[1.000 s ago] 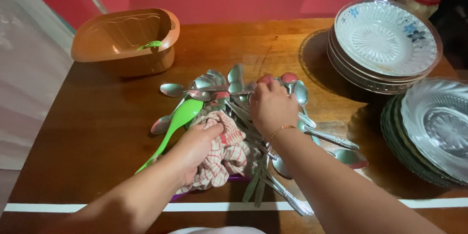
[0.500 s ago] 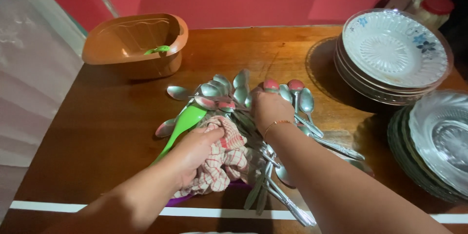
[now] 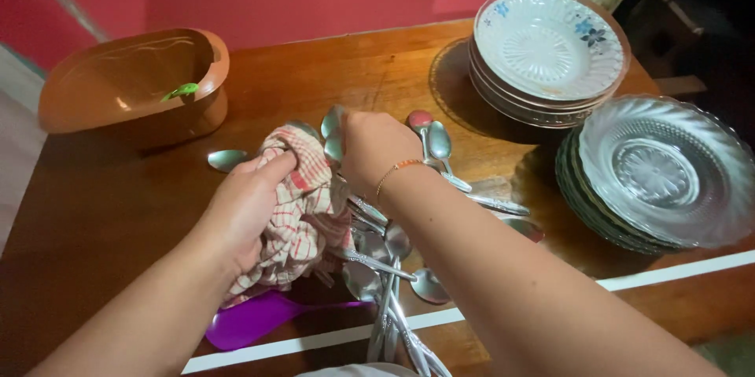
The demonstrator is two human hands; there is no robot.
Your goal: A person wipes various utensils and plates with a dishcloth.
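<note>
At frame centre, the left hand (image 3: 244, 208) clutches a red-checked cotton cloth (image 3: 303, 204); the right hand (image 3: 376, 149) closes its grip on shiny metal spoons (image 3: 334, 129) piled on the brown wooden surface (image 3: 118, 196).

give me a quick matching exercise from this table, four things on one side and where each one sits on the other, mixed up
Things:
1. checked cloth
2. purple spatula
3. white flowered plates
4. brown tub

Places:
A. far right of the table, stacked
B. far left corner
C. under the left hand, over the spoons
D. near edge, below the cloth

Pairs: 1-C, 2-D, 3-A, 4-B
</note>
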